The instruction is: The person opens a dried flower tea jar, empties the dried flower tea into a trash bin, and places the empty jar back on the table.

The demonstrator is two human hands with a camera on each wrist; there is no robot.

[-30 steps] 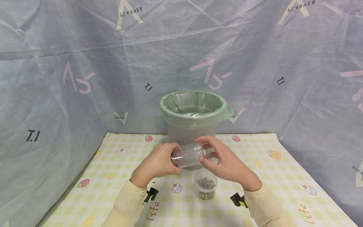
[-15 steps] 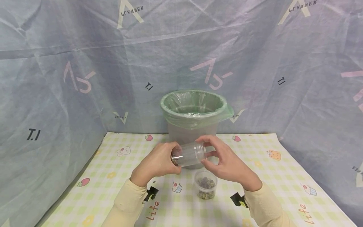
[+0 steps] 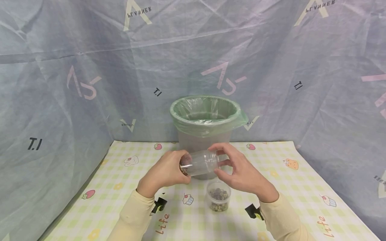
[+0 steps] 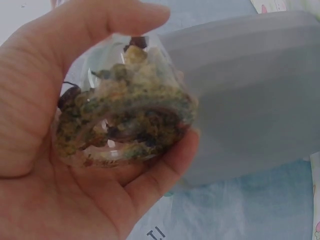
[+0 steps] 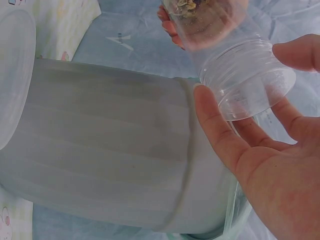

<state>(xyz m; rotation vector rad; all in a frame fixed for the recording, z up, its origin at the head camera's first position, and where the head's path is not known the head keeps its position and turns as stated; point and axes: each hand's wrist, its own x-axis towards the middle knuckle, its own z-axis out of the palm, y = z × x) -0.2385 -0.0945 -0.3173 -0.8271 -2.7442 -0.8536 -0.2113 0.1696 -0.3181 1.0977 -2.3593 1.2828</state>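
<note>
A clear plastic jar (image 3: 199, 163) is held on its side above the table, its ridged end tipped to the right. My left hand (image 3: 169, 170) grips the base, where dried yellow-green flower bits (image 4: 125, 110) with dark pieces are gathered. At the other end, the thumb and fingers of my right hand (image 3: 238, 170) hold the clear end just past the screw ridges (image 5: 237, 60). Below the jar, a small clear tub (image 3: 218, 196) with similar dried bits stands on the table.
Right behind the jar stands a grey bin (image 3: 200, 140) lined with a green bag (image 3: 208, 129). A checked tablecloth (image 3: 120, 207) with printed pictures covers the table. Grey-blue curtain (image 3: 138, 83) hangs behind and along both sides.
My hands have drawn very slightly apart, the left shifting a little left with the jar's base and the right a little right. The tub and bin stay in place.
</note>
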